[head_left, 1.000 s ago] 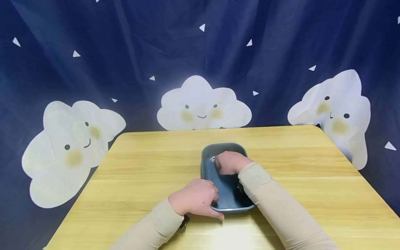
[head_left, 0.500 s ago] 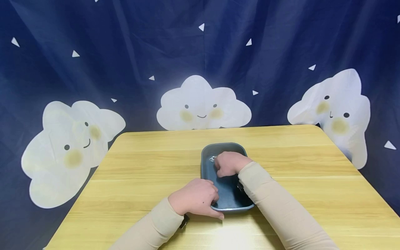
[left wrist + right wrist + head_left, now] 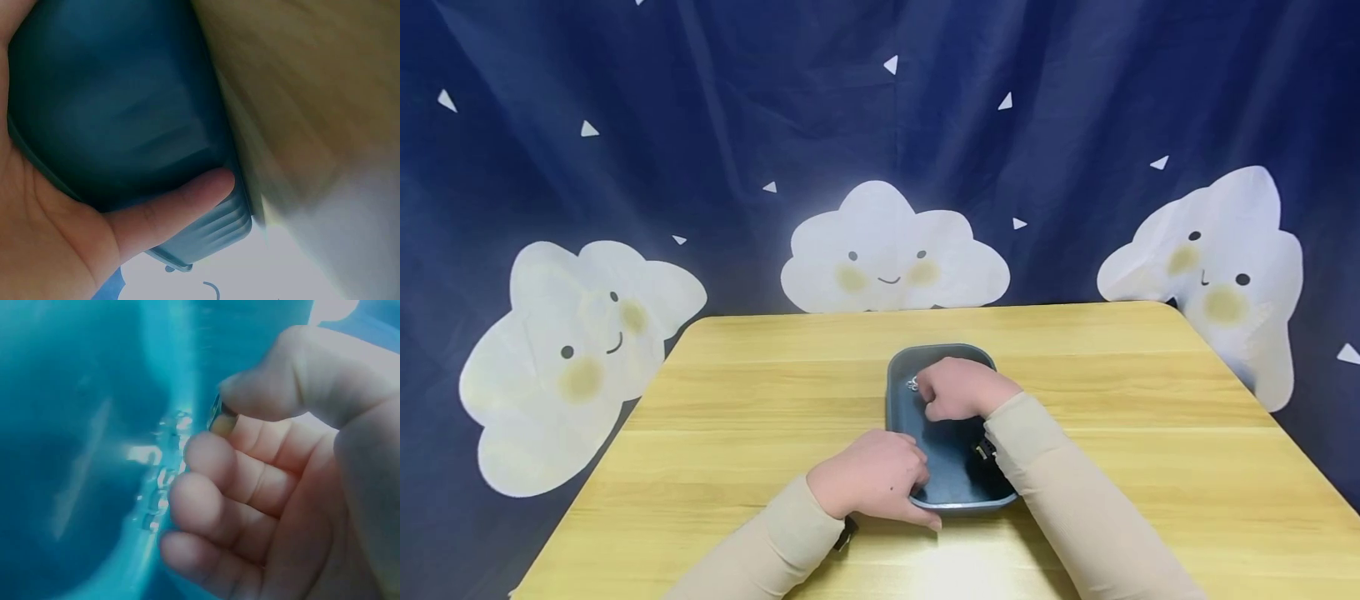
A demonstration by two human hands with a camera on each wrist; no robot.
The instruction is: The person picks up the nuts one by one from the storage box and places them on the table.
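A dark blue-green rectangular tray (image 3: pixel 951 467) with raised walls rests on the wooden table. My left hand (image 3: pixel 872 475) grips its near left corner, fingers over the rim and thumb along the outer wall; the left wrist view shows that thumb (image 3: pixel 181 212) against the ridged side. Inside the tray, toward its far end, is my right hand (image 3: pixel 962 388). Its thumb and index finger pinch a small shiny metal nut (image 3: pixel 222 419), seen edge-on, and the other fingers are curled. Several similar small shiny pieces (image 3: pixel 164 478) lie along the tray's edge beside the fingertips, blurred.
The wooden table (image 3: pixel 760 383) spreads out around the tray on all sides. Behind it hangs a dark blue curtain (image 3: pixel 737 108) printed with white smiling clouds and small triangles. A dark wrist device (image 3: pixel 985 450) shows under the right sleeve.
My right hand has shifted slightly to the right inside the tray. The left hand keeps its hold on the corner. The whole head view has drifted a little.
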